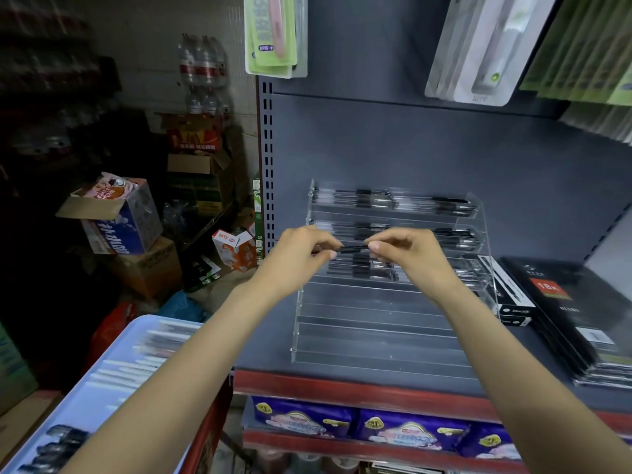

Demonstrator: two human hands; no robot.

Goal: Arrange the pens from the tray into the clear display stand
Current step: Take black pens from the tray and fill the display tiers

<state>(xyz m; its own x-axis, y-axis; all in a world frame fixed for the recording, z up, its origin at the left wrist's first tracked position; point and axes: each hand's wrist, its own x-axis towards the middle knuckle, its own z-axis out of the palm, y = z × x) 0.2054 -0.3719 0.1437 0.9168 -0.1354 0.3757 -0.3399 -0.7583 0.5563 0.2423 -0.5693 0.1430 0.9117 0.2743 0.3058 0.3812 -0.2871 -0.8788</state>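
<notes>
Fingertips (333, 253) of my left hand (301, 258) and those of my right hand (407, 254) pinch the two ends of one black pen (354, 248), thumb against forefinger on each side, the other fingers loosely curled. I hold it level and crosswise so that it matches the run of the ledges on the clear display stand (376, 323); gripping both ends should let me lower it flat without tipping. It hangs just in front of the stand's middle tiers, not yet resting on one as far as I can judge.

From my head camera, the top tiers already carry rows of black pens, laid end to end, while the lower ledges are bare, so filling seems to go from the top down. More pens wait in the pale blue tray (85, 401) at my lower left, near enough to reach. Dark boxed stock (588, 313) lies flat on the shelf just beside the stand.
</notes>
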